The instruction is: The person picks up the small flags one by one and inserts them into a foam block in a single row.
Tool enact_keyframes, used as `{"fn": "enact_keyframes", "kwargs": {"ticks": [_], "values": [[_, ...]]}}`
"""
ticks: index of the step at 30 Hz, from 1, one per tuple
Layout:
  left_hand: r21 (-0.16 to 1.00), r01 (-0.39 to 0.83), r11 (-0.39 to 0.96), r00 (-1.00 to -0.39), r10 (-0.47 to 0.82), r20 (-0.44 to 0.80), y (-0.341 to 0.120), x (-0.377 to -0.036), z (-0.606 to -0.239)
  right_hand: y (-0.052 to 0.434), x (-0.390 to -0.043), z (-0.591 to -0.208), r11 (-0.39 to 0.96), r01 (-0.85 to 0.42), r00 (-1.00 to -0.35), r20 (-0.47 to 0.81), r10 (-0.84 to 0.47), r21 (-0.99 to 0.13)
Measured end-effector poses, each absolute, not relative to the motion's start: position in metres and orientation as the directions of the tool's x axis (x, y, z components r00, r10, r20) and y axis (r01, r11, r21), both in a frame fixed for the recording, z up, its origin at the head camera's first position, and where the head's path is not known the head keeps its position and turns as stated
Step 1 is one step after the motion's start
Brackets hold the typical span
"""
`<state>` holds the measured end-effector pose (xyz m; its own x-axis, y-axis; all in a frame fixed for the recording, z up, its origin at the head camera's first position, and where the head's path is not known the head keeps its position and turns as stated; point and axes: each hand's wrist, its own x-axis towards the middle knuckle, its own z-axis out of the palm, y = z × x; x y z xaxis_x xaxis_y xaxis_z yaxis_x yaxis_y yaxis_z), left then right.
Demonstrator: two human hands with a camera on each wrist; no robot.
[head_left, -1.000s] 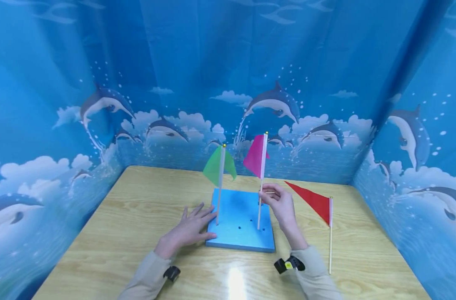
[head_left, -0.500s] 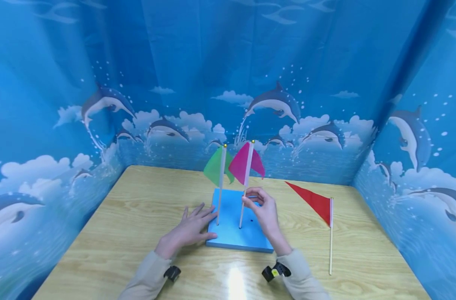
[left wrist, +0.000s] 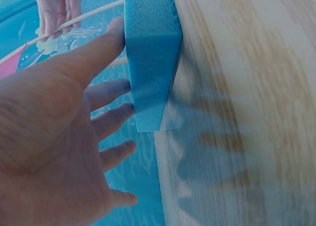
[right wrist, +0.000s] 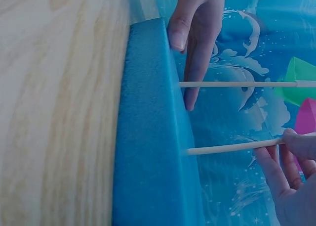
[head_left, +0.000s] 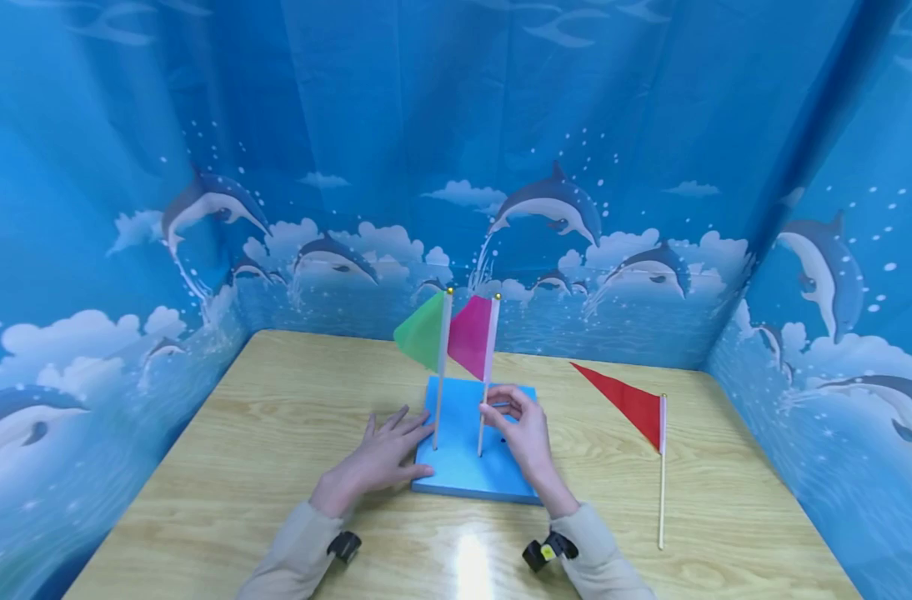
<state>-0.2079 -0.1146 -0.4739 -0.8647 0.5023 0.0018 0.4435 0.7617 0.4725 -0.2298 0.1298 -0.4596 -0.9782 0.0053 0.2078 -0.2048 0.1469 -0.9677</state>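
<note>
My right hand (head_left: 526, 432) pinches the stick of a pink flag (head_left: 471, 337) between thumb and fingers. The lower end of that stick meets the middle of a blue foam board (head_left: 456, 477), and it leans slightly right. Left of it a green flag (head_left: 422, 332) stands upright in the board. My left hand (head_left: 381, 454) lies with fingers spread on the board's left edge. In the left wrist view its straight thumb and fingers (left wrist: 116, 122) touch the foam's side. The right wrist view shows both sticks meeting the board's face, the pink flag's stick (right wrist: 222, 148) held partway up.
A red triangular flag (head_left: 627, 407) on a thin stick lies on the wooden table (head_left: 276, 417), right of the board. Behind and at both sides hangs a blue curtain (head_left: 396, 125) printed with dolphins. A dark hole (head_left: 504, 441) shows in the board beside my right hand.
My right hand has carried the pink flag left from the board's right side to its middle and lowered it a little. The left hand has stayed in place.
</note>
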Motion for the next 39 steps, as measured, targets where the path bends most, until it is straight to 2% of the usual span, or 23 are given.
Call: {"fn": "enact_keyframes", "kwargs": {"ticks": [6,11,16,20,30,39], "values": [[0.468,0.441,0.766,-0.866,0.5,-0.003,-0.114,-0.208,-0.474,0.13,-0.229,-0.461,0.114,-0.19,-0.981,0.193,0.016,-0.975],[0.47,0.44,0.765,-0.865,0.501,-0.006,-0.114,-0.208,-0.474,0.13,-0.228,-0.459,0.15,-0.176,-0.983,0.183,0.034,-0.973],[0.472,0.446,0.76,-0.862,0.507,-0.002,-0.114,-0.208,-0.475,0.128,-0.217,-0.441,0.207,-0.17,-0.983,0.181,0.036,-0.964],[0.475,0.446,0.758,-0.861,0.509,-0.004,-0.115,-0.209,-0.476,0.128,-0.209,-0.429,0.201,-0.205,-0.976,0.214,0.023,-0.958],[0.475,0.441,0.762,-0.862,0.506,-0.011,-0.115,-0.209,-0.476,0.139,-0.226,-0.454,0.195,-0.186,-0.98,0.197,0.037,-0.963],[0.474,0.452,0.755,-0.857,0.516,-0.004,-0.116,-0.209,-0.476,0.167,-0.228,-0.443,0.143,-0.173,-0.98,0.185,0.074,-0.974]]}}
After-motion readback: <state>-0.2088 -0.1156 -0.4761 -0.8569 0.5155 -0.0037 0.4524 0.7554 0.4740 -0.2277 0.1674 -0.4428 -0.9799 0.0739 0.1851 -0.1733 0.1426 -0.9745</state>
